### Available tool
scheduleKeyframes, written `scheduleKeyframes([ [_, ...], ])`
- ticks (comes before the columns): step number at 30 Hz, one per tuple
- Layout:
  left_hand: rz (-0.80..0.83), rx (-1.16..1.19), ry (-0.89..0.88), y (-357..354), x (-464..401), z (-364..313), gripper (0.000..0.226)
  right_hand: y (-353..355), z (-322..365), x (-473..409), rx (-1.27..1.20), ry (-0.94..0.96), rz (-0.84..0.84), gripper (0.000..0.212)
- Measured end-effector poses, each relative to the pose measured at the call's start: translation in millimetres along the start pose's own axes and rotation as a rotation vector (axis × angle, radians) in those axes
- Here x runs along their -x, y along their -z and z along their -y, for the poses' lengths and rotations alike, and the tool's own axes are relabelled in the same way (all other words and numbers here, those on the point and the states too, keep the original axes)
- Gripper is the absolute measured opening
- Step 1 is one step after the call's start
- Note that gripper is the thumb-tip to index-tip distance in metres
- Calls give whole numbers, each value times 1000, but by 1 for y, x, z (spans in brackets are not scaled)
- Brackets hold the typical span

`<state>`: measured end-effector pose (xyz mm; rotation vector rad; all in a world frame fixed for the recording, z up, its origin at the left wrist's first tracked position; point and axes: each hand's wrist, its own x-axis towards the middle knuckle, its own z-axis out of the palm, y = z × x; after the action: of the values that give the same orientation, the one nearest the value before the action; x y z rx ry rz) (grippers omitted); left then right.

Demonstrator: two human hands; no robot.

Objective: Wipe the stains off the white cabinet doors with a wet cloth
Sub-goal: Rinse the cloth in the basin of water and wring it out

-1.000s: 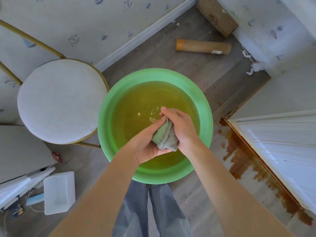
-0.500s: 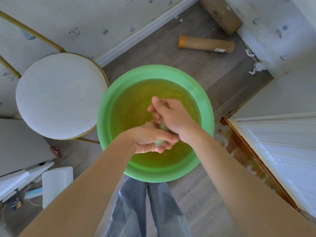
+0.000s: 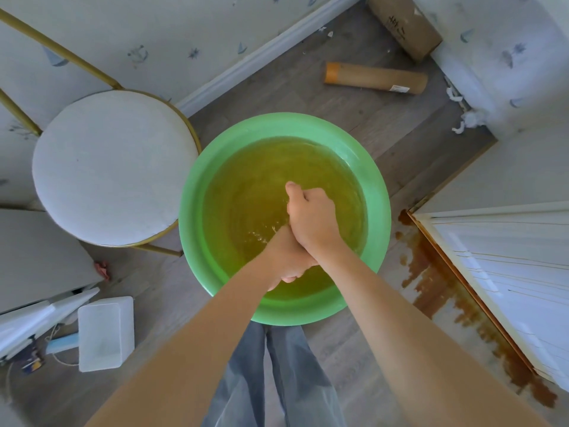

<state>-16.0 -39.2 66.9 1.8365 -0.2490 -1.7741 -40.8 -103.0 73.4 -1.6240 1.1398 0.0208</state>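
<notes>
over the green basin (image 3: 380,211) on the floor, both hands are working together above murky yellow water (image 3: 246,195). right hand (image 3: 311,217) is curling into a fist, thumb up, and pressing against the left hand (image 3: 284,257), which is sitting lower and also closing into a fist, fingers wrapping inward. the cloth is not showing between the hands, so cannot tell what they are clamping on. small splashes are breaking the water just beside the hands. white cabinet door (image 3: 508,272) is standing at right, near the basin but apart from it, with brown stains (image 3: 440,291) running down along its lower edge. round white stool (image 3: 107,167) is sitting just left of the basin. cardboard tube (image 3: 375,78) is lying on the floor (image 3: 308,87) beyond the basin. white plastic box (image 3: 104,332) is sitting lower left.
</notes>
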Motion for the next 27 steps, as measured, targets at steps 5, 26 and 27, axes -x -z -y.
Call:
scheduleKeyframes([
  [5, -128, -204, -115, -10, -4, 3, 35, -1, -4, 1, 66, -74, -70, 51],
  [26, -248, -515, 95, -28, 7, 20, 26, -11, -38, 12, 75, -378, -180, 39],
  [27, -250, -518, 94, -28, 7, 20, 26, -12, -40, 11, 79, -376, -182, 39],
])
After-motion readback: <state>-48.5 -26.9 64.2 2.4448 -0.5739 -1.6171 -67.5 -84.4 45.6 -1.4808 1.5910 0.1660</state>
